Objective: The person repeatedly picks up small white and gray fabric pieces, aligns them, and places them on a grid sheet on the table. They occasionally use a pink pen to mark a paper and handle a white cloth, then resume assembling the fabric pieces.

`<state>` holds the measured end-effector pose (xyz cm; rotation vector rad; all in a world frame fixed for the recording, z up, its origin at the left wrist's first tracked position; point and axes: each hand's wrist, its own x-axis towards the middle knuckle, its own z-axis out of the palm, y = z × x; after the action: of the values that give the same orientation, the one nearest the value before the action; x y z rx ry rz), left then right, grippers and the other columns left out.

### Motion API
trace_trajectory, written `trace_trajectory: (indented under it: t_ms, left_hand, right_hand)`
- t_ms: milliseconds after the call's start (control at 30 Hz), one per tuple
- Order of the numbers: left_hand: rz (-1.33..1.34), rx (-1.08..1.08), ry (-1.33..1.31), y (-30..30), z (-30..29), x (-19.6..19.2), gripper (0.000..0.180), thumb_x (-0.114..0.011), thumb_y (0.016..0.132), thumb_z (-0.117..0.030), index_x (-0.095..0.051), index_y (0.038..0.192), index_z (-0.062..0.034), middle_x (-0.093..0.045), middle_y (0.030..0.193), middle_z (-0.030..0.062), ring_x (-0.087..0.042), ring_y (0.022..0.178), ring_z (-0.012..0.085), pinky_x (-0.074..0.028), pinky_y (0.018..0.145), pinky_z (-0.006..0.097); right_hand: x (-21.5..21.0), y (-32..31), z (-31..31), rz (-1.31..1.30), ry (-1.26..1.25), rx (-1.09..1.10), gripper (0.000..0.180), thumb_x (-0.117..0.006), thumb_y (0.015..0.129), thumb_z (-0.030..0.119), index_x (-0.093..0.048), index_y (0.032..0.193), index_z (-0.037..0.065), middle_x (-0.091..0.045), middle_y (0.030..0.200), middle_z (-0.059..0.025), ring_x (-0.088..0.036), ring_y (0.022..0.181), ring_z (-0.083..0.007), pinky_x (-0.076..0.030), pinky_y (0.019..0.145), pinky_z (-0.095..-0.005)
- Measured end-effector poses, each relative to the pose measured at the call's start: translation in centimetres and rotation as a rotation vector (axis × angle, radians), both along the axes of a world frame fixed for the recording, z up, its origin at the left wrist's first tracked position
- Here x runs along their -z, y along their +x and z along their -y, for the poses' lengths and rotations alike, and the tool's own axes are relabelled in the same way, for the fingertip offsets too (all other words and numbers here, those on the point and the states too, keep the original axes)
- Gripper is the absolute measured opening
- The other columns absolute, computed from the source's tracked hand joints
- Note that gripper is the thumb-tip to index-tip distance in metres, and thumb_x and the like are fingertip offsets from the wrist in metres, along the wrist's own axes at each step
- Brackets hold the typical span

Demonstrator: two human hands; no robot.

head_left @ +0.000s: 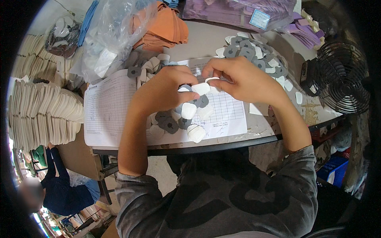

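Note:
Between thumb and fingers, my left hand (168,88) pinches a small white rounded pad (201,89). Close beside it, my right hand (234,77) has its thumb and index finger closed on another pale pad (213,81), partly hidden by the fingers. Below both hands, loose white pads (196,133) and grey notched pieces (168,123) lie on printed table sheets (230,109). Behind my left wrist rests a further heap of pale and grey pieces (151,65).
A big pile of grey and white pieces (258,53) spreads at the back right, near a black fan (342,77). Orange sheets (164,29), a clear plastic bag (105,43) and bagged purple pieces (234,12) line the back. Cream stacks (43,113) stand left; a person (71,194) is beyond.

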<state>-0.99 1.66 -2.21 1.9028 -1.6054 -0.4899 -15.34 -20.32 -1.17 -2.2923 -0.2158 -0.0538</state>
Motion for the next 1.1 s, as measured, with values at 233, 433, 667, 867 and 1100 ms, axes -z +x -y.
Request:
trace_trajectory:
  t_ms: [233,433,667,867,1100]
  left_hand:
    - [0.088,-0.063,-0.042,0.0,-0.1,-0.6,0.023,-0.087,0.088,-0.015,-0.078,0.101,0.0011,-0.072,0.083,0.0131,-0.060,0.070,0.0236,-0.047,0.067,0.037]
    - [0.089,-0.034,-0.093,0.5,0.1,-0.2,0.020,-0.086,0.088,-0.014,-0.079,0.101,-0.0007,-0.074,0.085,0.0122,-0.062,0.068,0.0209,-0.047,0.063,0.035]
    - [0.063,-0.210,-0.062,0.7,0.1,-0.7,0.020,-0.085,0.090,-0.011,-0.080,0.105,0.0004,-0.078,0.095,0.0124,-0.074,0.076,0.0179,-0.056,0.066,0.029]
    - [-0.185,-0.347,-0.118,0.8,0.1,-0.6,0.019,-0.081,0.093,-0.012,-0.080,0.110,-0.0032,-0.079,0.094,0.0122,-0.074,0.078,0.0167,-0.053,0.068,0.029]
    - [-0.435,-0.252,-0.289,0.7,1.0,-0.1,0.023,-0.079,0.096,-0.007,-0.076,0.118,-0.0005,-0.079,0.104,0.0087,-0.074,0.090,0.0119,-0.058,0.074,0.024]
  right_hand:
    - [0.0,-0.1,-0.6,0.173,-0.030,-0.018,0.013,-0.075,0.092,0.014,-0.073,0.094,0.001,-0.071,0.085,-0.0165,-0.070,0.078,-0.0362,-0.054,0.072,-0.0440]
    - [-0.2,0.5,-0.5,0.477,-0.100,0.050,0.014,-0.076,0.089,0.016,-0.074,0.093,0.003,-0.072,0.084,-0.0155,-0.069,0.073,-0.0337,-0.053,0.068,-0.0417]
    - [-2.5,-1.2,5.0,0.342,-0.167,0.317,0.011,-0.075,0.094,0.011,-0.075,0.100,0.002,-0.074,0.085,-0.0095,-0.064,0.073,-0.0191,-0.049,0.066,-0.0336]
    - [-2.5,-1.0,6.8,0.460,-0.667,0.496,0.015,-0.077,0.095,0.017,-0.076,0.097,0.002,-0.072,0.081,-0.0146,-0.065,0.074,-0.0308,-0.050,0.069,-0.0416]
    - [-1.2,-0.6,0.9,0.355,-0.106,0.238,0.024,-0.078,0.094,0.026,-0.074,0.098,0.003,-0.070,0.083,-0.0144,-0.070,0.087,-0.0355,-0.053,0.077,-0.0438]
